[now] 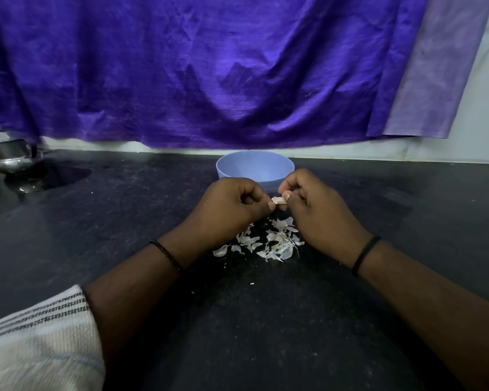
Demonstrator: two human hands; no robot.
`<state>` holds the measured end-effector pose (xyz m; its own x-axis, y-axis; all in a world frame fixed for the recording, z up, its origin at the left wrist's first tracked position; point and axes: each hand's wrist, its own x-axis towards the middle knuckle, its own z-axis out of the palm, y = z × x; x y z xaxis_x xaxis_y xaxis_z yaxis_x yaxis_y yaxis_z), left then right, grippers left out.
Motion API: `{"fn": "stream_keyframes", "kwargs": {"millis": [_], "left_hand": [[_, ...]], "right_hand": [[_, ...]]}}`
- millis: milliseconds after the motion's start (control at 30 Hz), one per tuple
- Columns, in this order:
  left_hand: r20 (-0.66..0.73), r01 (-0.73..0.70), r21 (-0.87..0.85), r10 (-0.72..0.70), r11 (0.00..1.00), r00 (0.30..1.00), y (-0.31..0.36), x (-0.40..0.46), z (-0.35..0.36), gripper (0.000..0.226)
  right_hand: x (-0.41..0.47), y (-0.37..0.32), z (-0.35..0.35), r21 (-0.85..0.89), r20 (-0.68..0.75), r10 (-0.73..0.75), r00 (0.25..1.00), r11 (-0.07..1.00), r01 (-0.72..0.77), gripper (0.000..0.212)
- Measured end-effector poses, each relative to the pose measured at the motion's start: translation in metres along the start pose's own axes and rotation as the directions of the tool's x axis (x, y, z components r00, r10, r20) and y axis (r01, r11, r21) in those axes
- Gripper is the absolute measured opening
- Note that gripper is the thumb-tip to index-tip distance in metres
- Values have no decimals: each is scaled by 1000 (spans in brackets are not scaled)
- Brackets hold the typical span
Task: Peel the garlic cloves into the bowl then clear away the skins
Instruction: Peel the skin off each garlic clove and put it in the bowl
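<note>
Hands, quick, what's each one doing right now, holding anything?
Left hand: fingers curled, pinching the garlic clove at its left end.
Right hand: fingers curled, pinching the same clove from the right.

Black wristbands [365,255] on both wrists; striped cream sleeve [40,337] on left.

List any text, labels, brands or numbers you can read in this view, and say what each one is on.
No text can be read in this view.
Metal pot at far left: a small yellow mark on a dark patch, too small and blurred to read.
Blue bowl, purple cloth, black counter: no print visible.
</note>
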<state>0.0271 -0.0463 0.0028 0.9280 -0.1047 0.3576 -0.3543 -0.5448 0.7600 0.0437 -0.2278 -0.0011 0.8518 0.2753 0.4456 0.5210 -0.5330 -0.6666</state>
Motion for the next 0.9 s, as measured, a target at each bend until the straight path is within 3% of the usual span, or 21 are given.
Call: {"fn": "stream_keyframes", "kwargs": {"millis": [133,267,600,767,900], "left_hand": [[-56,-12,122,19,992,998,0,0,-1,25],[-16,-67,9,67,998,998,4,-1,2,11],[-82,-104,123,115,987,990,5,-3,2,5],[-115,-66,152,84,986,990,4,-2,3,6],[-96,-35,193,54,981,994,5,-2,4,5]], "right_hand": [[0,0,-2,14,-13,12,1000,1000,-12,11],[-2,-3,-1,-7,9,-7,1000,1000,7,10],[-3,-5,-1,47,-12,5,1000,999,-4,8],[-4,-6,1,122,7,31,999,992,-32,4],[-4,-4,2,79,-18,18,1000,997,-17,4]]}}
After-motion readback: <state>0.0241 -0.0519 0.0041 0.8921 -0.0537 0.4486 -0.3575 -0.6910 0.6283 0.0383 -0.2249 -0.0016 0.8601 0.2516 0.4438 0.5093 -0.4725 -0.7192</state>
